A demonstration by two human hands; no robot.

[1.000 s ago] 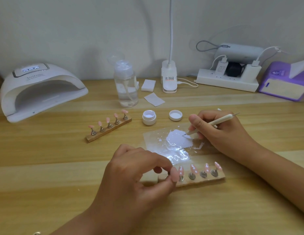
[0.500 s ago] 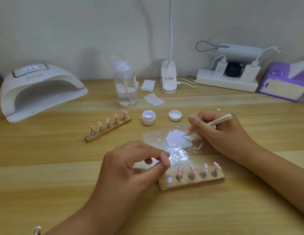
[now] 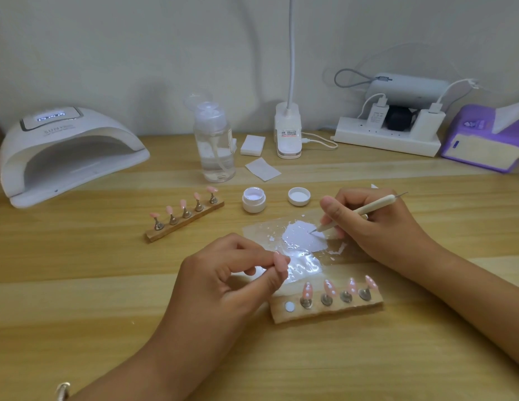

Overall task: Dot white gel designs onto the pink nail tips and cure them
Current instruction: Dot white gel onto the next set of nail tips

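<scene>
My left hand (image 3: 223,287) pinches a pink nail tip (image 3: 281,261) between thumb and forefinger, just left of the near wooden holder (image 3: 368,307). That holder carries several pink nail tips (image 3: 329,287) with white dots, and its leftmost slot shows a bare white disc (image 3: 289,307). My right hand (image 3: 377,227) grips a dotting tool (image 3: 374,208) like a pen. Its point touches the white gel patch (image 3: 299,235) on a clear sheet (image 3: 258,230). A second holder (image 3: 194,218) of plain pink tips lies further left. The curing lamp (image 3: 64,151) stands at the far left.
An open gel jar (image 3: 254,199) and its lid (image 3: 299,196) sit behind the sheet. A pump bottle (image 3: 214,149), wipe pads (image 3: 262,168), a clip lamp base (image 3: 288,134), a power strip (image 3: 385,141) and a purple tissue pack (image 3: 484,140) line the back of the wooden table (image 3: 78,285).
My left hand lifted the leftmost nail tip off the near holder and drew it up and left, baring the white disc. My right hand stayed at the gel patch.
</scene>
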